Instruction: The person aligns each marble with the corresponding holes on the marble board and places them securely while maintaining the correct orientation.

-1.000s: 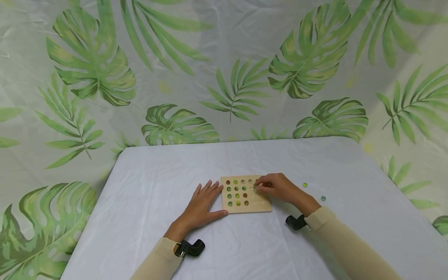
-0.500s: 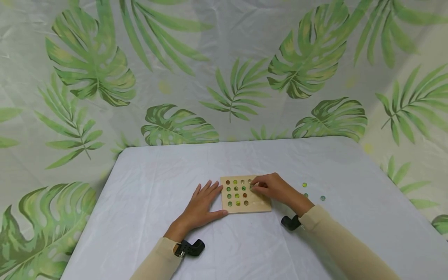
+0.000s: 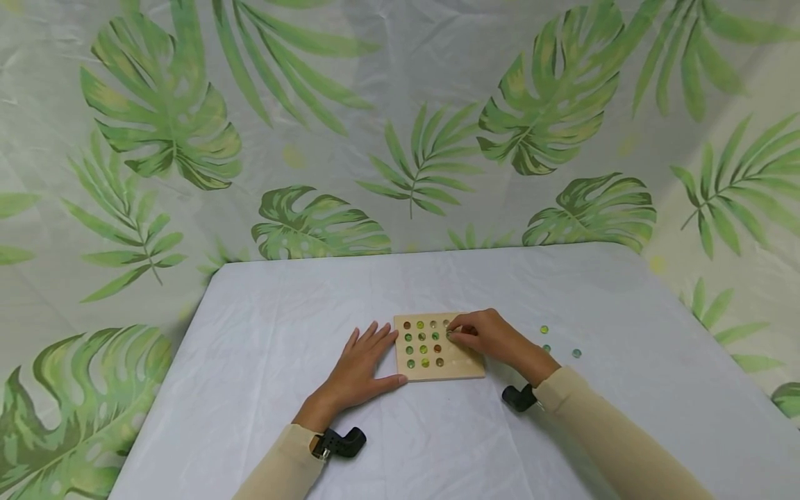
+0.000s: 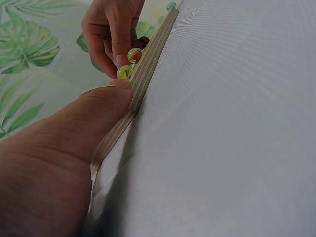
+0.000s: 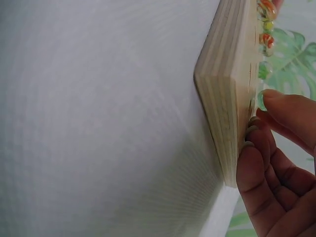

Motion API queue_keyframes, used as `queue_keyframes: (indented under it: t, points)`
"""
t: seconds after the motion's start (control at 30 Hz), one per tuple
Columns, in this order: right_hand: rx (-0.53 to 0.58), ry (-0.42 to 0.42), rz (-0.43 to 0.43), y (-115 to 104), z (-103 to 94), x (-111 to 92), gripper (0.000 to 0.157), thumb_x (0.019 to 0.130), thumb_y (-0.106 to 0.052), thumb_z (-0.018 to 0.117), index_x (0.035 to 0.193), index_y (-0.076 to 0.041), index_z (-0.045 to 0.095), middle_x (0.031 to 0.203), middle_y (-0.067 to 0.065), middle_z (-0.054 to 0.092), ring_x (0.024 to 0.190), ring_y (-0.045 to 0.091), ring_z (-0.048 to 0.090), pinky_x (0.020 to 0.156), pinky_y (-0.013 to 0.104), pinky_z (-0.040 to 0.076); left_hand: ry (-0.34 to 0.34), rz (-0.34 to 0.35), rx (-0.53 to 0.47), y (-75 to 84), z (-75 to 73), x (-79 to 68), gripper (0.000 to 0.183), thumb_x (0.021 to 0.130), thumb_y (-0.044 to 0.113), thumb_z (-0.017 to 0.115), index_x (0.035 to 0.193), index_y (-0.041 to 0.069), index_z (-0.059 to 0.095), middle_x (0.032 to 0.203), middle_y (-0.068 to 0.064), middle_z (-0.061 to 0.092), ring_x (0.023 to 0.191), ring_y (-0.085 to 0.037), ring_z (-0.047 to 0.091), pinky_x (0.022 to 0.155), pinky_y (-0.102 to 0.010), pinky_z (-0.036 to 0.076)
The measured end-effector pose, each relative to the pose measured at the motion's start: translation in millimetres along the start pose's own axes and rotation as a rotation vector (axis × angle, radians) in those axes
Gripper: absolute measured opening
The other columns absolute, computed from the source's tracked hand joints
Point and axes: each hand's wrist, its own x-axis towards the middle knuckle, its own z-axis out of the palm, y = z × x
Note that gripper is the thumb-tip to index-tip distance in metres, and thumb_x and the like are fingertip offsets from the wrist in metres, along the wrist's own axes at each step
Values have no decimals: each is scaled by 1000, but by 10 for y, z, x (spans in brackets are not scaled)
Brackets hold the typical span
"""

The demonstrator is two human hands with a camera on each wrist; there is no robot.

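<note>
A light wooden board (image 3: 464, 371) with round hollows lies on the white-covered table, glass marbles (image 3: 426, 362) filling the columns on its left side. My left hand (image 3: 359, 368) rests with spread fingers at the board's left edge; in the left wrist view its thumb (image 4: 106, 98) lies along the edge beside a yellow-green marble (image 4: 125, 72). Over the board's right part, my right hand (image 3: 494, 339) pinches a greenish marble (image 5: 261, 100) between thumb and forefinger, in the second row from the back. The right hand covers the board's back right corner in the head view.
Three loose marbles lie right of the board: a yellow-green one (image 3: 544, 330), a green one (image 3: 546, 348) close by the right wrist, and a bluish-green one (image 3: 577, 353). A leaf-patterned cloth (image 3: 425, 229) hangs behind the table.
Over the last second my right hand has shifted slightly left over the board with its marble, uncovering a loose marble by the wrist. The left hand has stayed put.
</note>
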Motion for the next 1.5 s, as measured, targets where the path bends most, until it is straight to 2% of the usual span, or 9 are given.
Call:
queue_keyframes:
  t: [1.0,1.23,1.5]
  points:
    - [4,-2,9,27,-17,-16,20,89,-22,71,108,-16,72,74,-10,62,63,5,53,60,24,47,-2,-14,-5,16,-8,3,86,85,60,62,151,13,34,157,-6,29,147,-26,16,117,-50,6]
    - [47,-4,28,25,-107,-56,22,90,-21,70,111,-13,72,76,-8,63,66,7,56,61,26,48,-2,-9,-6,15,-4,-3,86,85,60,62,151,13,34,157,-6,29,147,-27,15,117,-50,6]
    - [15,22,17,109,-245,-148,22,90,-21,69,111,-12,71,77,-6,65,66,7,57,58,25,48,-4,-6,-9,14,-21,0,86,85,60,62,151,13,34,157,-7,29,147,-27,16,117,-50,6]
